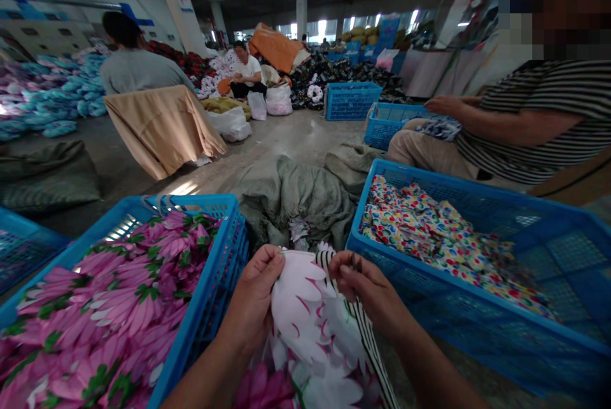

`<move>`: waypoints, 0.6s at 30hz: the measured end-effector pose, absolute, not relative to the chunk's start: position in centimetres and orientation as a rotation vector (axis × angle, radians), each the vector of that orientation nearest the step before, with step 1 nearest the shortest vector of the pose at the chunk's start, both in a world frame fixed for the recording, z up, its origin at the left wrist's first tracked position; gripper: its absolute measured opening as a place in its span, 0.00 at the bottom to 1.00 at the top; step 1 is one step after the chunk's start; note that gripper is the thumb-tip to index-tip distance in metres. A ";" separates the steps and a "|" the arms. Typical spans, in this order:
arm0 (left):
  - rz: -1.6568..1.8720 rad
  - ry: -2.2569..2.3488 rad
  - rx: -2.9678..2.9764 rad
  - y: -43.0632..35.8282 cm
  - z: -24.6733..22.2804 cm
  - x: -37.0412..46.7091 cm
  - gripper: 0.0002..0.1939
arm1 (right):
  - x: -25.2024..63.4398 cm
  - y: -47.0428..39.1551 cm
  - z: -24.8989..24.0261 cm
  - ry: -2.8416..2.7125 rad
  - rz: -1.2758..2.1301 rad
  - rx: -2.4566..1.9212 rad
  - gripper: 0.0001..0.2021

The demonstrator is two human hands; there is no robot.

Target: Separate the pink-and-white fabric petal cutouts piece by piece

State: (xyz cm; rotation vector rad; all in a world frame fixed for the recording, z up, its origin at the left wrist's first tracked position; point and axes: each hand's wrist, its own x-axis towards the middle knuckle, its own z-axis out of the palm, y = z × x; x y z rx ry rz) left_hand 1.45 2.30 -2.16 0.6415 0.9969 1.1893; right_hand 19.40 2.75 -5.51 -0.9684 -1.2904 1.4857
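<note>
My left hand [258, 298] pinches the upper left corner of a white cloth piece [298, 294] printed with pink-edged petals. The cloth hangs down in front of me, with a black-and-white striped strip [365, 329] along its right side. My right hand [365, 288] is closed by the top of that strip. A small dark tool [356, 263], possibly thread snips, shows between its fingers; most of it is hidden. More pink petal cloth [265, 387] lies below, near my lap.
Left stands a blue crate [241, 224] of pink flower-shaped cloth pieces [128, 301]. Right, another blue crate [429, 282] holds colourful printed pieces [429, 224]. Grey-green sacks [310, 196] lie between them. A person in a striped shirt [534, 100] sits right; others sit farther back.
</note>
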 end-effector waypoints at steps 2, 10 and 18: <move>1.218 1.018 0.677 2.2 -2.4 1.7 0.09 | 19.5 2.5 -5.6 -1.421 1.441 -0.997 0.15; 1.221 1.092 0.808 2.0 -3.3 2.1 0.07 | 19.3 1.9 -4.4 -1.636 1.226 -1.067 0.19; 1.202 1.015 0.771 1.7 -3.6 2.6 0.07 | 18.7 2.5 -5.1 -1.487 1.413 -0.997 0.19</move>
